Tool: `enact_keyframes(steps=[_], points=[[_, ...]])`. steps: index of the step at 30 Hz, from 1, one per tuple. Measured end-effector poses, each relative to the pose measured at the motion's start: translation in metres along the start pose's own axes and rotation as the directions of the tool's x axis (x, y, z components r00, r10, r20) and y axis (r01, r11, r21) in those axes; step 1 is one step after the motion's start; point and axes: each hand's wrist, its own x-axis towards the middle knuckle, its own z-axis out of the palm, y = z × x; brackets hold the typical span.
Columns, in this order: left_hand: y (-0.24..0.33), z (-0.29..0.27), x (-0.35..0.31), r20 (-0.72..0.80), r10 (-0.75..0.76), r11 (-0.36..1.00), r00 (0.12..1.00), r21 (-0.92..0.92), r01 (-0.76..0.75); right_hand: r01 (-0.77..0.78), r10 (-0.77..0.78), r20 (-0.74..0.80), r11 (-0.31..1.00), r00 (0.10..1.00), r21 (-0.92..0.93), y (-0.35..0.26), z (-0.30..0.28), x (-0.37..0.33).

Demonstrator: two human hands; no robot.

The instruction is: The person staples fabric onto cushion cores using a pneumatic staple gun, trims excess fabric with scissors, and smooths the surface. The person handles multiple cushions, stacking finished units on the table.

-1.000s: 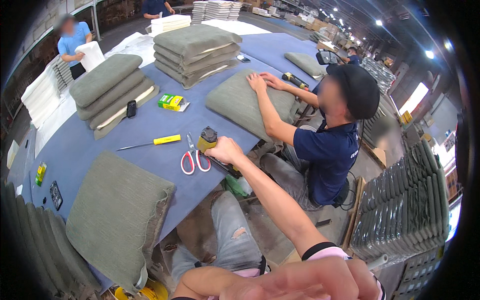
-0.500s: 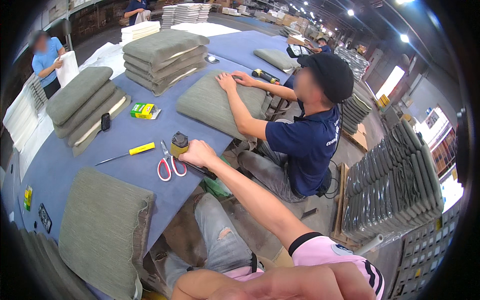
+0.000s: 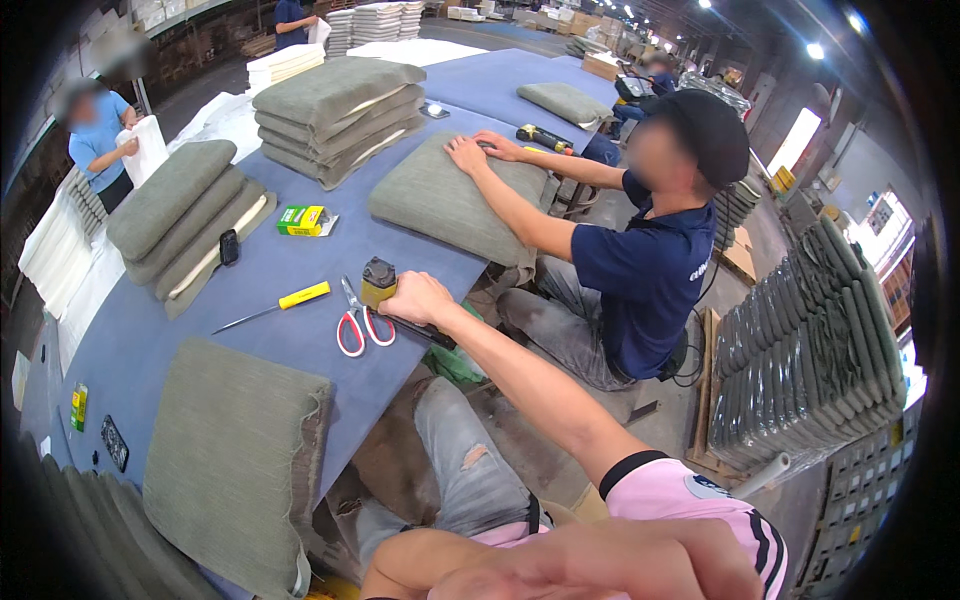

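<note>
Table (image 3: 400,240) evenly lit — ceiling lamp (image 3: 815,51) glaring upper right; edges bend toward black fisheye rim.

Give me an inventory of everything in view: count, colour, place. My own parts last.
Table: one, blue, centre
Held tool: one, yellow and black, near edge
Scissors: one, red-and-white handles, beside it
Slim tool: one, yellow handle, left of those
Boxes: two, green and yellow, mid-table and left
Small devices: at least three, mostly dark, left and far side
Loose cushions: three, grey-green, near, middle, far
Cushion stacks: two, grey-green, far side
Wrapped stack: one, grey-green, right
Other people: at least four, blue shirts, right, left, far
Legs: two, grey jeans, lower centre
Left hand: one, blurred, lower edge
Right hand: one, pink sleeve, gripping held tool
</note>
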Motion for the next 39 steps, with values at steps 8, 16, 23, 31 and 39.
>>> enact_keyframes(steps=[8, 16, 23, 31, 39], points=[[-0.013, -0.025, 0.022, 0.115, 0.096, 0.992, 0.989, -0.095, -0.086, 0.017, -0.017, 0.008, 1.0, 1.0, -0.007, 0.009, 0.007, 0.008], [-0.017, -0.055, 0.026, 0.365, 0.221, 0.975, 0.904, -0.087, -0.203, 0.002, -0.002, -0.001, 1.0, 1.0, -0.003, -0.001, 0.001, 0.001], [-0.003, -0.026, 0.004, 0.051, 0.16, 0.987, 0.986, 0.018, -0.161, -0.005, 0.005, -0.025, 1.0, 1.0, -0.005, 0.009, 0.007, 0.006], [0.005, -0.003, 0.0, -0.124, 0.093, 0.995, 0.988, -0.008, -0.095, -0.031, 0.031, 0.033, 0.999, 0.999, 0.016, 0.003, 0.002, 0.008], [0.04, -0.023, 0.019, 0.003, -0.298, 0.954, 0.955, 0.027, 0.298, -0.015, 0.015, 0.01, 1.0, 1.0, 0.001, 0.015, 0.006, 0.016]])
